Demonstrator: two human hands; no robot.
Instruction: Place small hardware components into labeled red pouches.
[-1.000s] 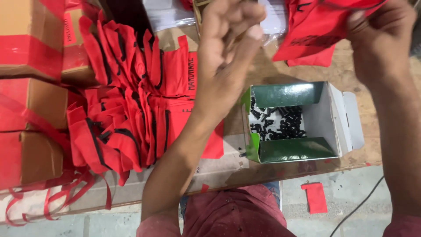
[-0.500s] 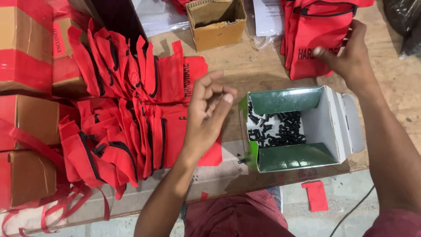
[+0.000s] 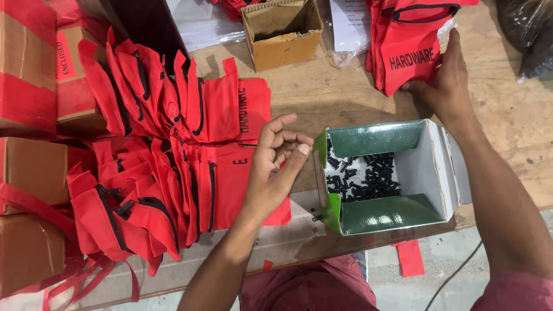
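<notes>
A: What lies on the wooden workbench (image 3: 345, 103)?

B: 1 small open cardboard box (image 3: 282, 31) at the top, and taped cartons (image 3: 29, 69) stacked on the left.

A: Anything else?

B: 1 black bag (image 3: 533, 40) top right; 1 red scrap (image 3: 410, 258) on the floor.

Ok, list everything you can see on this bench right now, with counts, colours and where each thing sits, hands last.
Zip pouches: many, red with black zips, overlapping in rows left of centre.
Pouch stack: several, red, top right.
Screw box: one, green outside, white inside, open, centre right.
Small screws: many, black, inside that box.
Cardboard box: one, brown, open, top centre.
Taped cartons: several, brown with red tape, left edge.
Plastic-wrapped papers: white, top centre.
Workbench: one, bare wood.
Left hand: fingers curled, over the pouches beside the screw box; contents unclear.
Right hand: on the pouch stack's lower edge.
</notes>
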